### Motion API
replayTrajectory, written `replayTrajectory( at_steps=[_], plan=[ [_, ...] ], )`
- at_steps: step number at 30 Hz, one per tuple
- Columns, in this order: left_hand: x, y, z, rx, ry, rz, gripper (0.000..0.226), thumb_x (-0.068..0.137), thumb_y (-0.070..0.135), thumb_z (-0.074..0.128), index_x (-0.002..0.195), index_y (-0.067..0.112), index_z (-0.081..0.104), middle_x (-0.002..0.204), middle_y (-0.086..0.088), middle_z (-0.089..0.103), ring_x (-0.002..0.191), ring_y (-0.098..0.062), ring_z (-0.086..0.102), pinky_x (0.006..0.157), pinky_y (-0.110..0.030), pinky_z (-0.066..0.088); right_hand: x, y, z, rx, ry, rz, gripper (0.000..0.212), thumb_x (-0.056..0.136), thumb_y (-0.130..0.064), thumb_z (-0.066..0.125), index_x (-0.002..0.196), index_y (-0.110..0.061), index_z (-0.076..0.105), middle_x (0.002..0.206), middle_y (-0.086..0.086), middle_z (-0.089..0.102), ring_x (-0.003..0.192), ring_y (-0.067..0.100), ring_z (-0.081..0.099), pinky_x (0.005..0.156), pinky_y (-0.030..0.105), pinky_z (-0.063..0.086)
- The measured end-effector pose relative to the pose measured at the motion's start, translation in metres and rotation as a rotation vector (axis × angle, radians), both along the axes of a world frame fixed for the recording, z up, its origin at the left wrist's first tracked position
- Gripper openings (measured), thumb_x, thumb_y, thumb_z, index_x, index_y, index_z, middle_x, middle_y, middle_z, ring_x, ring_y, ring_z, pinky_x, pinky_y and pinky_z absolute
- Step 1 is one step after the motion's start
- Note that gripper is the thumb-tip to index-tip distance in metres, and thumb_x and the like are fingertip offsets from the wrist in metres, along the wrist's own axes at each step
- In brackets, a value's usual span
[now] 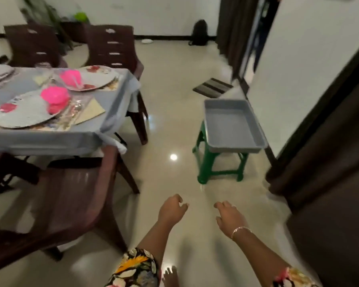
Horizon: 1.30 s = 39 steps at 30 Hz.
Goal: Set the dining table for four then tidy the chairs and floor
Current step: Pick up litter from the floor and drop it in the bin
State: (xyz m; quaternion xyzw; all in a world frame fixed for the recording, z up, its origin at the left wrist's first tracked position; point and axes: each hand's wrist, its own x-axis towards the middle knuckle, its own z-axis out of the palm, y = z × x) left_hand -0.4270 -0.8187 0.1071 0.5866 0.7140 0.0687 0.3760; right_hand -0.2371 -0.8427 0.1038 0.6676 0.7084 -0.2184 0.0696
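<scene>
Both hands, left (171, 208) and right (229, 217), hang loose and empty over bare floor (174, 125) between chair (75, 195) and stool (220, 164)

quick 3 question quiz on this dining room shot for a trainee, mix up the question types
1. True or false: the grey tray sits on the green stool.
2. What colour are the bowls on the plates? A blue, B pink, C yellow.
3. What is each hand holding?

Key:
1. True.
2. B: the pink bowls rest on plates on the table.
3. Nothing: the left hand and right hand are both empty.
</scene>
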Motion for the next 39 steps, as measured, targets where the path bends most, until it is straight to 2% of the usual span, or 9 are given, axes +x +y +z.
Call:
replayTrajectory(
  at_steps=[4,8,15,19,22,25,29,35,39],
  plan=[
    [-0.062,0.055,0.017,0.048,-0.027,0.196,0.037,0.093,0.035,0.053,0.119,0.009,0.053,0.120,-0.009,0.060,0.112,-0.025,0.055,0.087,-0.028,0.041,-0.057,0.077,0.014,0.066,0.013,0.124,0.040,0.095,-0.022,0.043,0.135,-0.022,0.037,0.135,0.001,0.042,0.123,0.020,0.043,0.097,0.028,0.040],
    [-0.109,0.099,0.032,0.089,-0.067,0.311,0.034,0.092,0.032,0.054,0.114,0.007,0.055,0.116,-0.011,0.061,0.107,-0.026,0.058,0.083,-0.028,0.043,-0.106,0.142,0.027,0.110,0.030,0.233,0.039,0.095,-0.024,0.044,0.134,-0.022,0.039,0.132,0.000,0.044,0.119,0.020,0.045,0.094,0.028,0.043],
    [-0.163,0.176,0.042,0.149,-0.137,0.514,0.028,0.090,0.030,0.056,0.106,0.007,0.059,0.109,-0.010,0.065,0.104,-0.026,0.059,0.084,-0.029,0.044,-0.165,0.252,0.033,0.141,0.047,0.399,0.038,0.095,-0.025,0.045,0.133,-0.021,0.039,0.131,0.002,0.044,0.118,0.020,0.047,0.093,0.027,0.042],
    [-0.186,0.236,0.050,0.205,-0.163,0.589,0.023,0.093,0.029,0.054,0.103,0.009,0.057,0.103,-0.007,0.061,0.102,-0.024,0.057,0.079,-0.027,0.041,-0.190,0.327,0.033,0.172,0.052,0.467,0.038,0.095,-0.026,0.045,0.132,-0.022,0.040,0.130,0.001,0.045,0.116,0.020,0.047,0.091,0.027,0.043],
    [-0.202,0.285,0.050,0.224,-0.183,0.689,0.023,0.093,0.029,0.055,0.102,0.008,0.058,0.101,-0.009,0.062,0.099,-0.024,0.058,0.083,-0.029,0.043,-0.204,0.390,0.037,0.186,0.068,0.526,0.038,0.095,-0.026,0.045,0.133,-0.021,0.040,0.131,0.001,0.044,0.118,0.020,0.046,0.092,0.027,0.042],
    [-0.211,0.327,0.052,0.227,-0.118,0.772,0.023,0.093,0.027,0.054,0.103,0.007,0.059,0.098,-0.011,0.064,0.094,-0.023,0.059,0.079,-0.029,0.043,-0.215,0.448,0.044,0.192,0.078,0.575,0.038,0.095,-0.026,0.044,0.133,-0.021,0.040,0.131,0.001,0.044,0.119,0.021,0.045,0.092,0.028,0.040],
    [-0.219,0.376,0.055,0.281,-0.047,0.851,0.009,0.095,0.026,0.051,0.095,0.018,0.051,0.089,0.002,0.055,0.082,-0.012,0.050,0.070,-0.024,0.037,-0.240,0.520,0.050,0.197,0.085,0.679,0.035,0.094,-0.024,0.044,0.130,-0.020,0.043,0.127,0.003,0.047,0.115,0.023,0.048,0.092,0.030,0.042],
    [-0.240,0.418,0.037,0.292,-0.031,0.977,0.018,0.095,0.026,0.051,0.105,0.013,0.057,0.101,-0.004,0.062,0.086,-0.013,0.053,0.072,-0.023,0.039,-0.295,0.594,0.046,0.188,0.116,0.804,0.032,0.093,-0.026,0.047,0.124,-0.016,0.047,0.119,0.005,0.050,0.109,0.024,0.051,0.087,0.033,0.046],
    [-0.257,0.457,0.026,0.325,0.000,1.023,0.019,0.095,0.024,0.051,0.107,0.012,0.059,0.104,-0.004,0.064,0.091,-0.017,0.057,0.073,-0.023,0.040,-0.335,0.646,0.040,0.183,0.117,0.888,0.032,0.093,-0.025,0.048,0.124,-0.016,0.048,0.123,0.005,0.052,0.111,0.024,0.052,0.090,0.032,0.043]
  ],
)
